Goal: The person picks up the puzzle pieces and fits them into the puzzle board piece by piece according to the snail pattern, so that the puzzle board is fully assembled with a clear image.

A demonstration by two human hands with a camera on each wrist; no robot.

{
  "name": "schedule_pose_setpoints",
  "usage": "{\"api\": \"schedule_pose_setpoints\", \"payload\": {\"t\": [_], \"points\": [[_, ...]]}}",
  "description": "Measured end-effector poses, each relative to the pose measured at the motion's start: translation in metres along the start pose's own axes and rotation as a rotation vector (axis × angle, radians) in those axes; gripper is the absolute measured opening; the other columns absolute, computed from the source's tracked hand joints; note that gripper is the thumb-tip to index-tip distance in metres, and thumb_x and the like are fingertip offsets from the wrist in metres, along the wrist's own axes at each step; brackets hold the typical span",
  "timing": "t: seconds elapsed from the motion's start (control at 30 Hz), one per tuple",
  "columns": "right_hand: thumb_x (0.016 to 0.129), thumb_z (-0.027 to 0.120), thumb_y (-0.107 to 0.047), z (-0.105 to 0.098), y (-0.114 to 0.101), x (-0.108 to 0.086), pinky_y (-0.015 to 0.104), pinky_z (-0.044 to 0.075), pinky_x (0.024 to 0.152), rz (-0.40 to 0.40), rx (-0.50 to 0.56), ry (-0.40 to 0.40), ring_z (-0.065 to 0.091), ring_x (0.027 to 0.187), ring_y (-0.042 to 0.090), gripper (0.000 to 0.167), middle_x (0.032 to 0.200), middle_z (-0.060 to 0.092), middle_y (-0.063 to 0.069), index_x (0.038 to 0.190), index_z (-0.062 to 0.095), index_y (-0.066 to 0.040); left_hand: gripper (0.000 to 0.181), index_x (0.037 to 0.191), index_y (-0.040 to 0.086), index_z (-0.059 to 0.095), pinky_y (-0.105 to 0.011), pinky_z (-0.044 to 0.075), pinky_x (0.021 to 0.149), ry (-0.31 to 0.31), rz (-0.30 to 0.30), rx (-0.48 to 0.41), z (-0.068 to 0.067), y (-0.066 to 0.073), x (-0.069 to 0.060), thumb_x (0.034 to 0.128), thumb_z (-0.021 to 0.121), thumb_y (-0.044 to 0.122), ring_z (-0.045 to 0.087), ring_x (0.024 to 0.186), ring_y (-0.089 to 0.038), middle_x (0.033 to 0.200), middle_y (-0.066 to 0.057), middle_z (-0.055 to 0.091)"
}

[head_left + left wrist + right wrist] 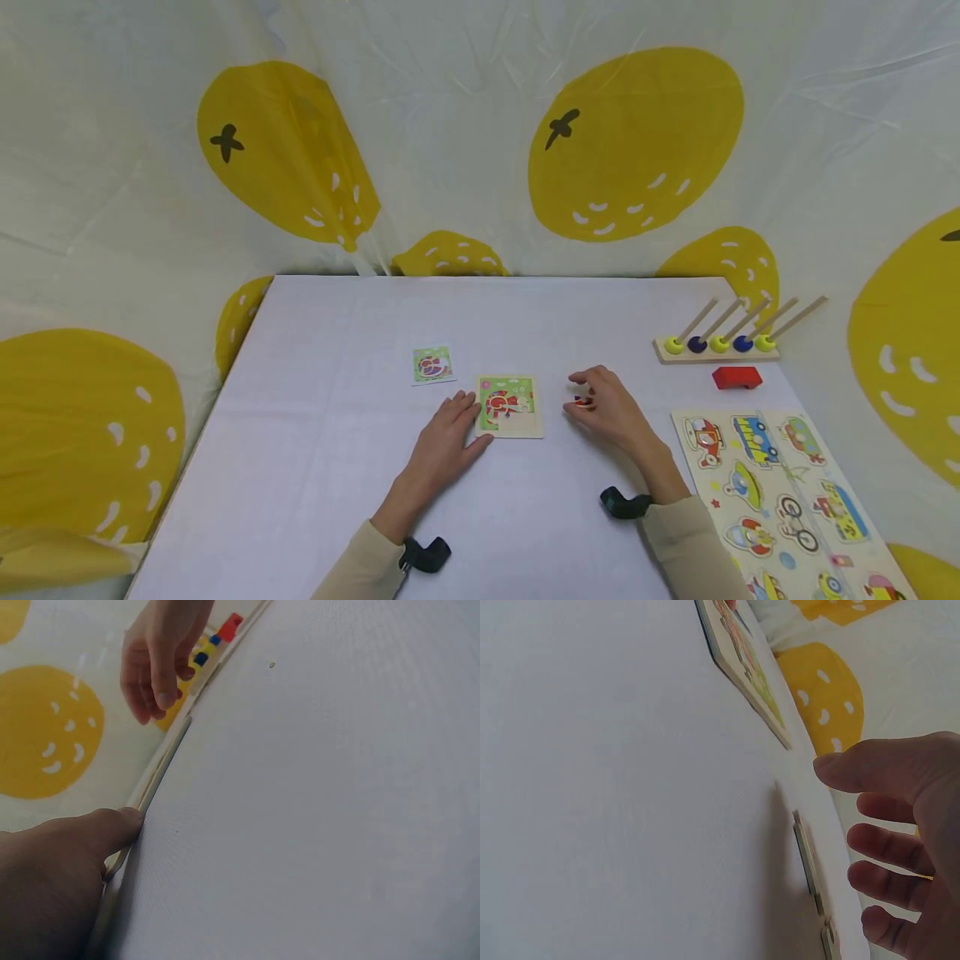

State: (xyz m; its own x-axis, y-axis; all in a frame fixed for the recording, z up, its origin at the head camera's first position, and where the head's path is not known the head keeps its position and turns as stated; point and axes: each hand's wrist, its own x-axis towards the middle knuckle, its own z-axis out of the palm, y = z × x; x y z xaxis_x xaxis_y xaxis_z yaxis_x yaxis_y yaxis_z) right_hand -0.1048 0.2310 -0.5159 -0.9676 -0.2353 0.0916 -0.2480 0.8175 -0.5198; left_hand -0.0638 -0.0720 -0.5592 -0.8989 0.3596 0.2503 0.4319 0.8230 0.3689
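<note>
A square puzzle board (519, 432) lies mid-table, showing a red picture on green, with part of its lower area bare wood. My left hand (444, 442) rests along its left edge, fingers fairly straight and thumb at the near corner; in the left wrist view the thumb (120, 825) touches the board's side. To the right, my right hand (611, 408) hovers with thumb and fingers apart. A small dark-and-red puzzle piece (583, 402) shows beside its thumb. In the right wrist view loose pieces (808, 859) lie on the table, apart from the fingers (889, 844).
A small picture card (432, 365) lies behind the board to the left. At the right stand a peg stand (716, 356) with coloured beads and a red block (737, 377). A large vehicle puzzle board (765, 475) lies near the right edge.
</note>
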Motion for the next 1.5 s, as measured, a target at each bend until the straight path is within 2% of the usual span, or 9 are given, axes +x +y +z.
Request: {"api": "schedule_pose_setpoints", "payload": {"t": [0.3, 0.43, 0.63, 0.8, 1.13, 1.27, 1.5], "points": [[0.087, 0.076, -0.024, -0.003, 0.011, -0.006, 0.042, 0.052, 0.087, 0.096, 0.024, -0.043, 0.055, 0.099, 0.024, 0.047, 0.12, 0.061, 0.012, 0.127, 0.062, -0.005, 0.056, 0.134, 0.006, 0.062, -0.04, 0.037, 0.122, -0.001, -0.006, -0.011, -0.001, 0.0, 0.0, 0.0925, 0.07, 0.043, 0.047, 0.143, -0.025, 0.146, -0.009, 0.057], [0.086, 0.076, -0.023, -0.003, 0.016, -0.009, 0.04, 0.052, 0.085, 0.093, 0.019, -0.047, 0.055, 0.097, 0.023, 0.046, 0.117, 0.062, 0.011, 0.126, 0.063, -0.004, 0.057, 0.134, 0.006, 0.062, -0.04, 0.037, 0.122, 0.0, -0.005, -0.008, 0.0, 0.0, 0.0, 0.0924, 0.07, 0.044, 0.047, 0.143, -0.025, 0.146, -0.009, 0.057], [0.087, 0.077, -0.016, -0.003, 0.022, -0.012, 0.038, 0.051, 0.08, 0.046, 0.002, -0.023, 0.055, 0.094, 0.021, 0.037, 0.111, 0.065, 0.01, 0.12, 0.067, -0.003, 0.058, 0.135, 0.006, 0.061, -0.04, 0.036, 0.122, -0.008, -0.011, -0.007, 0.0, 0.0, -0.001, 0.0926, 0.069, 0.044, 0.047, 0.143, -0.025, 0.147, -0.009, 0.056], [0.088, 0.076, -0.013, -0.003, 0.024, -0.012, 0.04, 0.052, 0.083, 0.025, 0.003, -0.022, 0.056, 0.096, 0.021, 0.034, 0.11, 0.066, 0.01, 0.119, 0.068, -0.004, 0.058, 0.135, 0.006, 0.061, -0.04, 0.036, 0.122, -0.011, -0.014, -0.01, 0.0, 0.0, -0.001, 0.0926, 0.069, 0.044, 0.046, 0.143, -0.025, 0.147, -0.009, 0.056], [0.089, 0.074, -0.009, -0.004, 0.023, -0.01, 0.04, 0.05, 0.083, 0.043, -0.008, -0.067, 0.053, 0.099, 0.025, 0.035, 0.107, 0.059, 0.012, 0.122, 0.069, -0.002, 0.057, 0.135, 0.006, 0.062, -0.04, 0.036, 0.122, 0.002, -0.006, -0.021, -0.001, 0.0, 0.0, 0.0923, 0.07, 0.043, 0.047, 0.143, -0.025, 0.147, -0.009, 0.056], [0.088, 0.074, -0.009, -0.003, 0.024, -0.01, 0.04, 0.049, 0.084, 0.043, 0.006, -0.064, 0.052, 0.101, 0.027, 0.032, 0.106, 0.057, 0.013, 0.119, 0.07, -0.004, 0.057, 0.135, 0.006, 0.061, -0.04, 0.036, 0.122, -0.003, -0.005, -0.02, -0.001, 0.0, 0.0, 0.0925, 0.069, 0.044, 0.047, 0.143, -0.025, 0.147, -0.009, 0.056], [0.089, 0.074, -0.009, -0.004, 0.024, -0.011, 0.036, 0.047, 0.08, 0.042, 0.016, -0.053, 0.051, 0.097, 0.023, 0.028, 0.103, 0.058, 0.008, 0.116, 0.071, -0.009, 0.057, 0.135, 0.006, 0.061, -0.04, 0.036, 0.122, -0.004, -0.005, -0.019, -0.001, 0.001, -0.001, 0.0925, 0.069, 0.044, 0.047, 0.143, -0.025, 0.147, -0.009, 0.056]]}}
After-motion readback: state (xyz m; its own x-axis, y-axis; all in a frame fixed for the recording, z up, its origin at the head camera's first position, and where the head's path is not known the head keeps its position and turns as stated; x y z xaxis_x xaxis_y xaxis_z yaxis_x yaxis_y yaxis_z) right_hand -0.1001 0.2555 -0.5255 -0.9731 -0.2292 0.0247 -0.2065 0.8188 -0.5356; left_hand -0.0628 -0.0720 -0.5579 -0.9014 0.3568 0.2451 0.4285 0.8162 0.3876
